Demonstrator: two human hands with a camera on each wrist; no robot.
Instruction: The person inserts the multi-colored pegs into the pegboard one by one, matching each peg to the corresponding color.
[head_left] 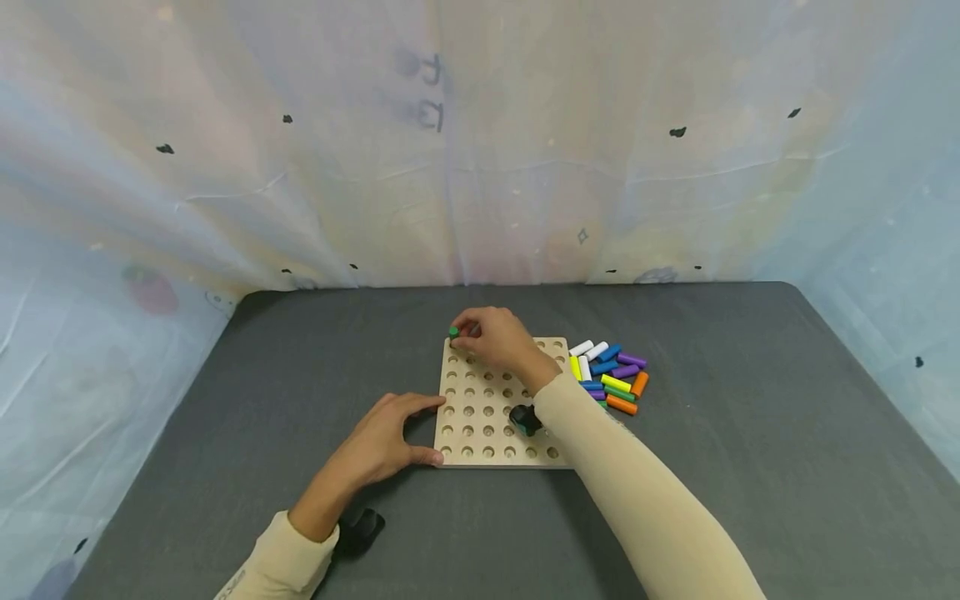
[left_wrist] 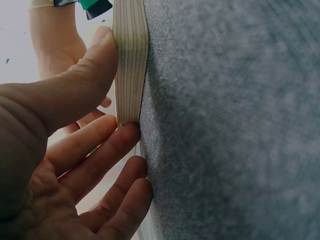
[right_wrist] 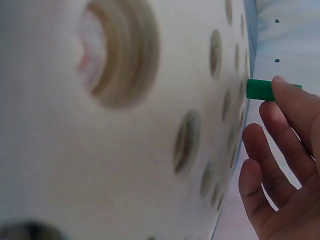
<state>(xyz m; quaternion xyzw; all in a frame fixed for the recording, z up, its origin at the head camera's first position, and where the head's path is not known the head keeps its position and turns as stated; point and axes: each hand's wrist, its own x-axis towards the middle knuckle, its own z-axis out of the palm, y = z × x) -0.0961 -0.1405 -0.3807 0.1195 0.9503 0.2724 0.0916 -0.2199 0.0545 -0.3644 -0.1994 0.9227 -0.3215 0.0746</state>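
Near the back left corner of a pale wooden pegboard (head_left: 477, 421), my right hand (head_left: 495, 337) pinches a green peg (head_left: 453, 332) between thumb and fingers. In the right wrist view the green peg (right_wrist: 260, 90) stands at the board face, its end right at a hole, while the other fingers are held away from it. My left hand (head_left: 382, 442) rests against the board's left side, thumb by the front left corner and index finger farther back. The left wrist view shows its thumb and fingertips touching the layered wooden edge (left_wrist: 130, 65).
Loose pegs in white, yellow, blue, purple, green and orange lie in a pile right of the board, such as an orange peg (head_left: 622, 405). A dark grey cloth (head_left: 300, 358) covers the table. A pale patterned curtain (head_left: 510, 167) hangs behind and at the sides.
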